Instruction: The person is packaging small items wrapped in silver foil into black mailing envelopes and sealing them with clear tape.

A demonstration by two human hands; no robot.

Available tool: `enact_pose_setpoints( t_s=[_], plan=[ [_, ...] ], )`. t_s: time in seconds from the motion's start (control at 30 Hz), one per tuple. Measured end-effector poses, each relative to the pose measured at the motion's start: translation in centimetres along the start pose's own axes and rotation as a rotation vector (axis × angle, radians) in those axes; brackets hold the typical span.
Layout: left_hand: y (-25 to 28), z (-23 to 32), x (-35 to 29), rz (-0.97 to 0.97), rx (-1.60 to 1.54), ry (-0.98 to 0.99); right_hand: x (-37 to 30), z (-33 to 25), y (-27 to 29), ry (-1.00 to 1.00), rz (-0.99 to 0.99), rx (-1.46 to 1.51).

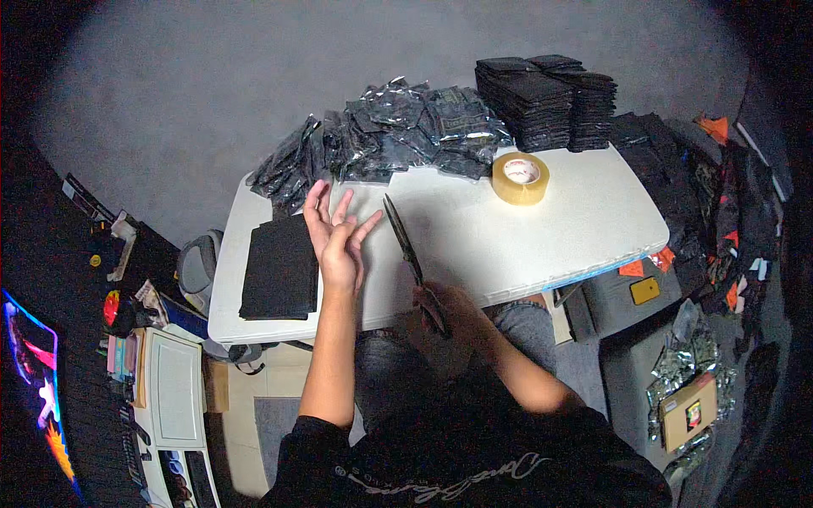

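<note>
My left hand (341, 245) is raised over the white table (584, 203), its fingers spread and nothing in it. A black pair of scissors (406, 241) is gripped by the handles in my right hand (445, 313), near the table's front edge, with the blades pointing up and away from me. The blades look closed. Beside my left hand, on its left, lies a flat stack of black fabric pieces (279, 269). Beyond both hands is a heap of black items in clear plastic bags (394, 127). A roll of clear tape (520, 179) lies to the right of the scissors.
Tall piles of folded black fabric (542, 102) stand at the table's back right. Dark cloth and orange pieces (714, 129) crowd the right side. A yellow phone-like object (644, 291) and a cardboard box (688, 412) are lower right. A white cabinet (175, 389) stands left.
</note>
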State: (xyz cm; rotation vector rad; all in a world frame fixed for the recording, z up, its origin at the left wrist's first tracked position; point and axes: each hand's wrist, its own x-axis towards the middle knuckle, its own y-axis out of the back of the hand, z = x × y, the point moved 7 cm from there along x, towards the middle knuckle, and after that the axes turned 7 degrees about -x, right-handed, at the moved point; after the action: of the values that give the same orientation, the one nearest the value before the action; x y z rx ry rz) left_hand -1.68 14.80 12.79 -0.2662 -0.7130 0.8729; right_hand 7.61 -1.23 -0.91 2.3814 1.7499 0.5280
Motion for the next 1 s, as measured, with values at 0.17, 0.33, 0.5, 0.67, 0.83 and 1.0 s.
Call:
enact_pose_setpoints(
  t_s=[0.17,0.33,0.5,0.67,0.83,1.0],
  plan=[
    [0.2,-0.3,0.3,0.009,-0.025,0.015,0.1,2.8,-0.9,-0.374,-0.093,0.199],
    [0.9,1.3,0.0,0.041,-0.033,-0.031,0.5,-2.1,0.3,0.225,0.051,-0.126],
    [3.2,4.7,-1.3,0.09,-0.03,-0.132,2.2,-5.7,-0.9,0.259,0.116,-0.342],
    [3.9,6.2,-2.8,0.045,-0.055,-0.173,8.7,-3.6,-1.2,-0.075,0.08,-0.439],
    [2.7,6.3,-4.2,-0.014,-0.212,-0.152,12.8,-2.5,-2.2,-0.123,0.256,-0.509],
    [1.5,6.2,-5.6,-0.052,-0.212,-0.135,13.0,-2.9,-2.4,-0.11,0.219,-0.645]
  ],
)
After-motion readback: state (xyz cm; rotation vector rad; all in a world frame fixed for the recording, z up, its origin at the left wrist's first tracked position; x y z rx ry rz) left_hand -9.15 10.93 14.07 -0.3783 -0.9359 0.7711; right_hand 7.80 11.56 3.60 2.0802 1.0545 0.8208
